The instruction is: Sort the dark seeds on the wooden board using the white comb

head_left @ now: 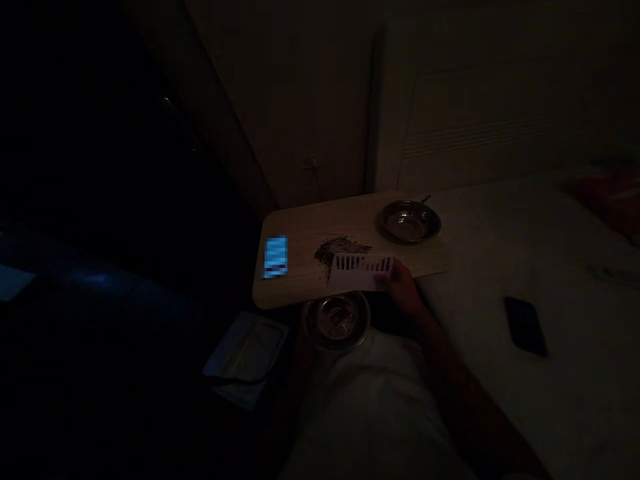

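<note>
The room is very dark. My right hand (399,285) grips a flat white plastic piece with a row of slots (355,275) by its right end. Its slotted edge lies against a loose pile of small dark bits (333,248) on the small wooden table (300,225). Below the table's front edge, a round metal bowl (361,333) with some dark bits inside is held at its left side by my left hand (305,339). Shadow hides most of that hand's fingers.
A second metal bowl (413,230), with a thin handle sticking up behind it, stands at the table's back right. A lit phone screen (275,256) is at the left end. A dark phone (526,325) lies on the bed (575,280). A pale bag (245,360) is at lower left.
</note>
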Tool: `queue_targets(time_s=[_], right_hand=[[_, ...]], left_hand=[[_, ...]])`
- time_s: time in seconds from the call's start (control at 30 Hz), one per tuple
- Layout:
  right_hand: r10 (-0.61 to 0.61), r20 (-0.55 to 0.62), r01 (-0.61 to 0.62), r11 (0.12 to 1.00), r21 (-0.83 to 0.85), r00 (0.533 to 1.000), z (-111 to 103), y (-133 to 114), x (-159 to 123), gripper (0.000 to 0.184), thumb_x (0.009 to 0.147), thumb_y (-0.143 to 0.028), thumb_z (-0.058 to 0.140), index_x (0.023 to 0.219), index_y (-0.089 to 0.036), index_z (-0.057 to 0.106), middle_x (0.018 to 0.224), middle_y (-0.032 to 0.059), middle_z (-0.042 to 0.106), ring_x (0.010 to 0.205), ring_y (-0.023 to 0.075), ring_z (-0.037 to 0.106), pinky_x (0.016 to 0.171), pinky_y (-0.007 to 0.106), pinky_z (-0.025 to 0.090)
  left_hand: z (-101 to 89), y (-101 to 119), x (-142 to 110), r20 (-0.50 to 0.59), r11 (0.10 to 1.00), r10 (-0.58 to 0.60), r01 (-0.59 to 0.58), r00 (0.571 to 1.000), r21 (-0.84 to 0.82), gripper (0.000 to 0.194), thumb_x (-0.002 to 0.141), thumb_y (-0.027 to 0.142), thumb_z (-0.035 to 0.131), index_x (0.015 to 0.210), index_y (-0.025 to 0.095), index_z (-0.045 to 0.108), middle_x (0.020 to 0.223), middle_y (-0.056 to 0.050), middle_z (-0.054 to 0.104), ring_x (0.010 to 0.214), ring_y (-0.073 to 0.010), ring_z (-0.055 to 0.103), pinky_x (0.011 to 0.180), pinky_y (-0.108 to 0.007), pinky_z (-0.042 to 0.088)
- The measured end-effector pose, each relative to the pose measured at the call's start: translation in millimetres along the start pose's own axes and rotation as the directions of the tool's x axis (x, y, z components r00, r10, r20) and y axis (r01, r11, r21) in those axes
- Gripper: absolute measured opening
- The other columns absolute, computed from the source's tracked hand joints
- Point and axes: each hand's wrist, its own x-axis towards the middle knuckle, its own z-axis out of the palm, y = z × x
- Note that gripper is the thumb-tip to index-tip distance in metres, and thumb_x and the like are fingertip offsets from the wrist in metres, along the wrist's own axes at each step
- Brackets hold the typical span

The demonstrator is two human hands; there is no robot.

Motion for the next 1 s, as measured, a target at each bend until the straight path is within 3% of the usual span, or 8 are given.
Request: queue_targets(time_s=[0.13,0.47,0.73,0.9,1.0], right_hand=[[0.001,-0.009,-0.001,1.000,-0.011,1.000,2,0,0,0.031,0.069,-0.034,0.070,0.098,-0.022,0.068,0.094,0.0053,0.076,0.087,0.0259,0.068,0.082,0.041,0.056],[-0.075,-0.242,0.058,0.995,-0.075,0.967,-9,8,5,0.030,0.077,-0.036,0.070,0.102,-0.021,0.066,0.100,0.0064,0.074,0.090,0.0252,0.066,0.088,0.042,0.054],[-0.129,-0.208,0.099,0.984,-0.147,0.969,-7,9,2,0.030,0.080,-0.040,0.068,0.104,-0.021,0.066,0.101,0.0072,0.074,0.092,0.0261,0.066,0.088,0.041,0.054],[-0.132,-0.222,0.095,0.981,-0.169,0.966,-12,8,3,0.031,0.077,-0.038,0.069,0.102,-0.021,0.066,0.100,0.0078,0.074,0.092,0.0268,0.067,0.087,0.042,0.054],[-0.110,-0.204,0.077,0.983,-0.164,0.973,-12,4,3,0.033,0.077,-0.038,0.069,0.104,-0.020,0.067,0.101,0.0087,0.075,0.091,0.0274,0.067,0.086,0.043,0.055]], left_hand=[[-0.5,-1,0,0.004,0.999,0.030,-0.030,1.000,0.027,0.082,0.072,0.050,0.075,0.148,0.025,0.053,0.162,-0.010,0.048,0.155,-0.0357,0.032,0.127,-0.048,0.025],[-2.2,-7,1,0.020,0.999,0.046,-0.047,0.999,0.015,0.086,0.075,0.050,0.073,0.153,0.024,0.047,0.161,-0.011,0.048,0.152,-0.0361,0.037,0.125,-0.047,0.031],[-1.9,-3,-2,0.043,0.999,0.051,-0.051,0.998,0.017,0.085,0.077,0.047,0.072,0.155,0.025,0.044,0.165,-0.010,0.044,0.154,-0.0351,0.033,0.126,-0.048,0.028],[-4.7,-9,-1,0.012,0.998,-0.041,0.041,0.999,0.039,0.081,0.078,0.048,0.072,0.153,0.028,0.048,0.163,-0.009,0.047,0.154,-0.0359,0.035,0.126,-0.051,0.028],[-5.4,-15,3,0.017,1.000,0.005,-0.005,1.000,0.028,0.085,0.074,0.051,0.073,0.151,0.027,0.049,0.163,-0.010,0.046,0.154,-0.0361,0.034,0.126,-0.050,0.028]])
